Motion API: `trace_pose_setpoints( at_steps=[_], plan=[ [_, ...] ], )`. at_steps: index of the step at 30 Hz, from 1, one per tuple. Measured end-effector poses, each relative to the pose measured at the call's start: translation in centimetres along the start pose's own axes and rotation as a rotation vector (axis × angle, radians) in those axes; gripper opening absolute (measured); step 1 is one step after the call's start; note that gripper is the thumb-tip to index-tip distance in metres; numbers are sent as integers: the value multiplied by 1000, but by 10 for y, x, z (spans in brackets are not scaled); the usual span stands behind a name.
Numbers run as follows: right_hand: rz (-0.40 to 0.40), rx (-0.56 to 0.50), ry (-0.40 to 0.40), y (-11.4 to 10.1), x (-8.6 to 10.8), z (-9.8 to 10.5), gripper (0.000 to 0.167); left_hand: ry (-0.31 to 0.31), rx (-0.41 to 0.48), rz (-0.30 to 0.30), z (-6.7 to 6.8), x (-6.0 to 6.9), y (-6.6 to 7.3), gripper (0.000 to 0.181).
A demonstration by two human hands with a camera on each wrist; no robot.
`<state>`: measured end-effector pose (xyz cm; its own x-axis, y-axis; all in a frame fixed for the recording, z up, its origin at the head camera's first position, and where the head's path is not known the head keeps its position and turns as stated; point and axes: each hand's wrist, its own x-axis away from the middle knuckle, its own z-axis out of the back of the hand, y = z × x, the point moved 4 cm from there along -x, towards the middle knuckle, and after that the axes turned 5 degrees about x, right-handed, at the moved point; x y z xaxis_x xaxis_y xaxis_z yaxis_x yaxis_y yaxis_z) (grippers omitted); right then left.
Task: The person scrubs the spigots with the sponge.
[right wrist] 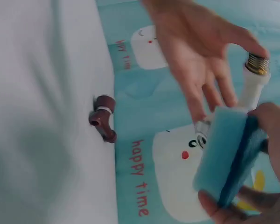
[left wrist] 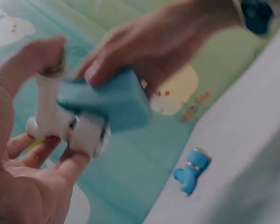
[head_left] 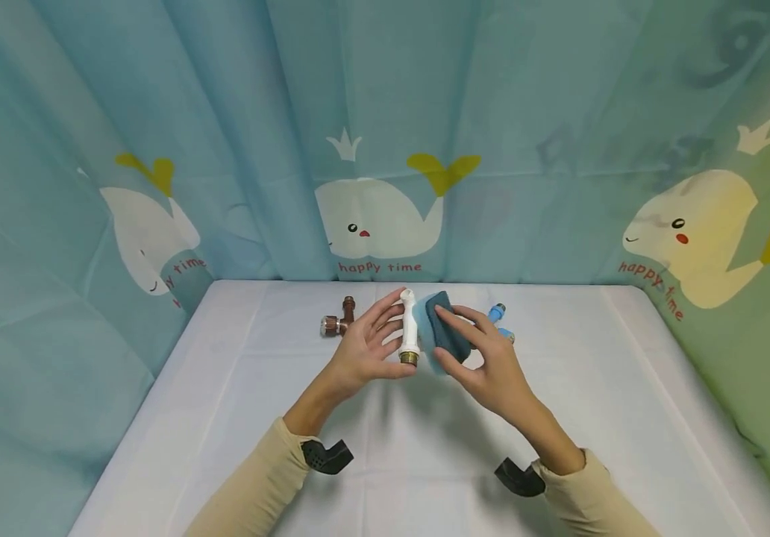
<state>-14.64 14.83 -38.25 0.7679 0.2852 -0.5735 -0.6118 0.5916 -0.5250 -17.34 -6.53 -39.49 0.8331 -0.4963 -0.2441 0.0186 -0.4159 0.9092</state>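
Observation:
A white angle valve with a brass threaded end hangs above the table, held by my left hand. The thumb presses the threaded end, while the fingers support the opposite end near the knob. My right hand grips a blue sponge between thumb and fingers. The sponge has a pale soft layer and a darker scouring layer. It is right beside the valve's body and covers part of it in both wrist views; whether they touch is unclear.
On the white table, a brown valve lies behind my left hand. A blue valve is partly hidden behind my right hand. A curtain printed with whales rises at the table's back edge. Each wrist carries a black camera mount.

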Motion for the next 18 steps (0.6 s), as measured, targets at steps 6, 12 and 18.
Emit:
trace_pose_setpoints(
  at_steps=[6,12,18],
  plan=[
    [-112,-24,-5,-3,-10,1,56,-25,-62,-16,-2,0,1,111],
    [-122,-19,-106,-2,-10,-6,53,-8,-98,-50,0,2,3,112],
    [-111,-44,-48,-2,-8,-7,56,11,-62,-27,3,2,4,111]
  ],
)
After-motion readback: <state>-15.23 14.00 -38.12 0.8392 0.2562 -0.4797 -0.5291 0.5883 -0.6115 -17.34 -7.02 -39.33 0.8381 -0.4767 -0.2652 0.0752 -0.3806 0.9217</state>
